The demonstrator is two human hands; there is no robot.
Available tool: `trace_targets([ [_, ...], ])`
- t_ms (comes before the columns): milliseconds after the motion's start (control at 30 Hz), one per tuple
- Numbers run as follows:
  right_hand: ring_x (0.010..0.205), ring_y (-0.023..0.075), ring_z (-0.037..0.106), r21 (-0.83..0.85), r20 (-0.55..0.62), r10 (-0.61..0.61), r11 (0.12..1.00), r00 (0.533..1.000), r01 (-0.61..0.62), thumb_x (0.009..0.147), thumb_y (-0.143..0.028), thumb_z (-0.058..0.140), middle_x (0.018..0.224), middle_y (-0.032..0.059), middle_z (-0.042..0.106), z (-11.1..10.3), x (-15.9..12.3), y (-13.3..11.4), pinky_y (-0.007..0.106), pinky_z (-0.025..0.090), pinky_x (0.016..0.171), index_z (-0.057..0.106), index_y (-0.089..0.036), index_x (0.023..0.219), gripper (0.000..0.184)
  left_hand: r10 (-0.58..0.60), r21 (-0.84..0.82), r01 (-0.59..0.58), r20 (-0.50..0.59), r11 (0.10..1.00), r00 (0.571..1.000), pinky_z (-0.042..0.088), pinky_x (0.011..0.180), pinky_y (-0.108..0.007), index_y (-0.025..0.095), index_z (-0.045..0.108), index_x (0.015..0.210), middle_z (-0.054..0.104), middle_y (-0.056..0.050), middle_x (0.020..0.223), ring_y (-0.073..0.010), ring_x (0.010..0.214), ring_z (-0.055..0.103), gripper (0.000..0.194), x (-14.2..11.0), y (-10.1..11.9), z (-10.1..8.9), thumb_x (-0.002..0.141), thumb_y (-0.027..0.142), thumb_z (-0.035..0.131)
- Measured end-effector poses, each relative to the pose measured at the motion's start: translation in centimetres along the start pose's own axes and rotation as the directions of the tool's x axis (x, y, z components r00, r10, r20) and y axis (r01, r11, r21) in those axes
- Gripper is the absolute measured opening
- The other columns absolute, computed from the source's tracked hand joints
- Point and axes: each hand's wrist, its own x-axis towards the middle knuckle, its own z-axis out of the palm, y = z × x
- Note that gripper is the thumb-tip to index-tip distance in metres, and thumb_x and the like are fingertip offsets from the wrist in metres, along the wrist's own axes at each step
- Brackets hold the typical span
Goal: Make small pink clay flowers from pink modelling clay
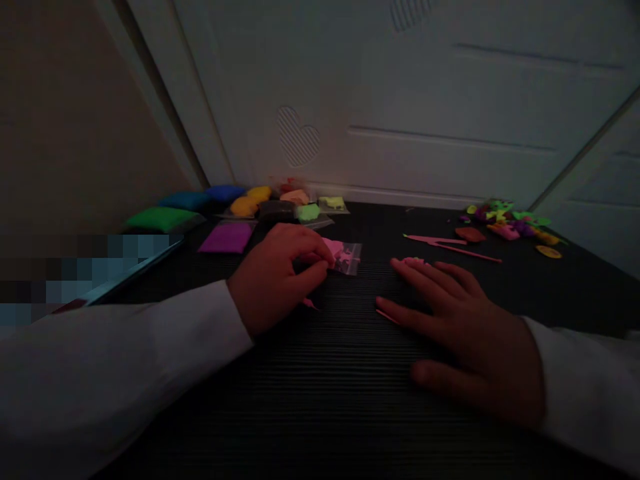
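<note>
My left hand [283,277] is closed, its thumb and forefinger meeting at the left side of a small clear zip bag with pink modelling clay [341,255]. A thin pink scrap [309,303] lies on the table just under that hand. Palm down and fingers spread, my right hand [463,333] rests on the dark table [320,400] to the right. Beyond its fingertips a small pink clay piece [414,261] shows in part. A thin pink strip [387,316] lies beneath its forefinger, mostly covered.
Bags of coloured clay, among them purple [227,237] and green [163,219], stand at the back left. Pink tweezers-like tools [450,245] and a pile of colourful clay pieces [515,220] lie at the back right. A white panel [400,160] borders the table's far edge.
</note>
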Motion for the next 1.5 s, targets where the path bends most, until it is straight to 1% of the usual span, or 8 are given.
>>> trace_targets([
  [433, 0.121, 0.0330, 0.021, 0.071, 0.002, -0.062, 0.996, 0.998, 0.062, 0.068, -0.064, 0.037, 0.137, 0.0100, 0.020, -0.03, 0.20, 0.04, 0.057, 0.011, 0.091, 0.038, -0.033, 0.122, 0.062, 0.005, 0.008, -0.005, -0.006, 1.000, 1.000, 0.036, 0.084, -0.032, 0.019, 0.058, 0.081, 0.057, -0.002, 0.091, -0.0168, 0.093, 0.047, 0.014, -0.07, -0.22, 0.12, 0.073, 0.022, 0.047],
  [567, 0.121, 0.0337, 0.019, 0.016, 0.003, 0.013, 1.000, 1.000, -0.013, 0.074, -0.059, 0.035, 0.137, 0.0116, 0.018, -0.01, 0.25, 0.23, 0.058, 0.014, 0.088, 0.039, -0.031, 0.121, 0.055, -0.001, 0.007, 0.001, -0.004, 1.000, 1.000, 0.035, 0.085, -0.033, 0.019, 0.059, 0.080, 0.057, -0.001, 0.091, -0.0168, 0.093, 0.047, 0.013, -0.03, -0.16, 0.19, 0.073, 0.022, 0.047],
  [733, 0.122, 0.0302, 0.018, 0.028, 0.035, -0.041, 0.999, 0.999, 0.040, 0.066, -0.067, 0.036, 0.137, 0.0102, 0.018, -0.13, 0.26, 0.22, 0.055, 0.012, 0.091, 0.036, -0.034, 0.122, 0.064, -0.001, -0.026, 0.001, 0.002, 1.000, 1.000, 0.036, 0.084, -0.032, 0.018, 0.059, 0.081, 0.055, -0.002, 0.091, -0.0164, 0.093, 0.046, 0.014, -0.08, -0.17, 0.09, 0.074, 0.022, 0.047],
  [900, 0.122, 0.0322, 0.017, -0.007, 0.025, -0.004, 1.000, 1.000, 0.004, 0.069, -0.064, 0.035, 0.136, 0.0138, 0.019, -0.01, 0.27, 0.37, 0.055, 0.011, 0.091, 0.040, -0.030, 0.121, 0.062, 0.002, -0.038, -0.002, 0.003, 0.999, 1.000, 0.035, 0.086, -0.032, 0.019, 0.059, 0.082, 0.055, -0.002, 0.093, -0.0163, 0.095, 0.045, 0.014, -0.20, -0.33, 0.11, 0.075, 0.023, 0.047],
  [1033, 0.121, 0.0300, 0.022, 0.050, 0.006, -0.048, 0.998, 0.999, 0.047, 0.065, -0.067, 0.037, 0.137, 0.0080, 0.021, 0.09, 0.21, 0.28, 0.053, 0.013, 0.092, 0.035, -0.034, 0.123, 0.067, 0.005, -0.049, -0.005, 0.000, 0.999, 1.000, 0.036, 0.085, -0.032, 0.019, 0.059, 0.081, 0.055, -0.002, 0.091, -0.0167, 0.095, 0.045, 0.014, -0.20, -0.37, 0.23, 0.074, 0.021, 0.047],
  [1167, 0.122, 0.0330, 0.018, -0.016, 0.007, 0.026, 1.000, 1.000, -0.025, 0.071, -0.061, 0.037, 0.136, 0.0131, 0.020, 0.03, 0.30, 0.32, 0.056, 0.012, 0.090, 0.041, -0.029, 0.121, 0.059, -0.001, -0.042, 0.001, -0.004, 0.999, 1.000, 0.036, 0.084, -0.032, 0.019, 0.059, 0.081, 0.055, -0.002, 0.092, -0.0166, 0.094, 0.045, 0.013, -0.15, -0.27, 0.16, 0.074, 0.021, 0.047],
  [1300, 0.122, 0.0292, 0.019, 0.031, 0.010, -0.043, 0.999, 0.999, 0.043, 0.066, -0.067, 0.037, 0.137, 0.0104, 0.020, 0.02, 0.22, 0.09, 0.053, 0.013, 0.092, 0.035, -0.033, 0.123, 0.066, 0.006, -0.041, -0.006, 0.010, 0.999, 1.000, 0.035, 0.085, -0.031, 0.019, 0.059, 0.081, 0.054, -0.002, 0.092, -0.0159, 0.094, 0.046, 0.013, -0.13, -0.29, 0.12, 0.075, 0.022, 0.047],
  [1500, 0.122, 0.0313, 0.017, 0.000, 0.010, 0.024, 1.000, 1.000, -0.024, 0.069, -0.062, 0.038, 0.136, 0.0136, 0.018, 0.18, 0.26, 0.39, 0.054, 0.012, 0.091, 0.038, -0.031, 0.122, 0.061, 0.005, -0.044, -0.005, -0.002, 0.999, 1.000, 0.036, 0.085, -0.031, 0.018, 0.058, 0.081, 0.054, -0.002, 0.093, -0.0158, 0.094, 0.046, 0.013, -0.19, -0.37, 0.13, 0.075, 0.022, 0.047],
])
